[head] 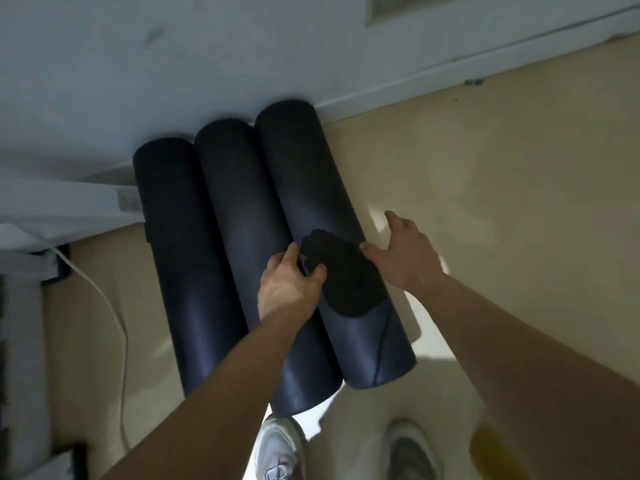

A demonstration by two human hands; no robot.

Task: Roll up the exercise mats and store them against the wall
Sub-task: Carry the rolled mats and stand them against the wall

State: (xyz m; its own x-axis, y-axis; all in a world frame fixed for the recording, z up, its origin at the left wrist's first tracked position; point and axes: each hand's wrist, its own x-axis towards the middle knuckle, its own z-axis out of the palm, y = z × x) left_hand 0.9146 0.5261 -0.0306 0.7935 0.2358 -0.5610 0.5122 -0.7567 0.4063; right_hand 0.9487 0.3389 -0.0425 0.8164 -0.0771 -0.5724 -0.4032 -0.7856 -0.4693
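Note:
Three dark rolled mats lie side by side with their far ends at the white wall (173, 64): the left mat (180, 254), the middle mat (242, 220) and the right mat (304, 168). A fourth rolled mat (367, 341) stands in front of the right one, its round black end (346, 278) facing me. My left hand (287, 285) grips the rim of that end, fingers curled over the edge. My right hand (405, 251) is spread flat to the right of it, the thumb touching the roll.
A white cable (114, 306) runs over the beige floor (519, 202) left of the mats. White furniture or cloth (52, 209) fills the left edge. My two shoes (280, 452) are at the bottom. A skirting board (450, 64) follows the wall.

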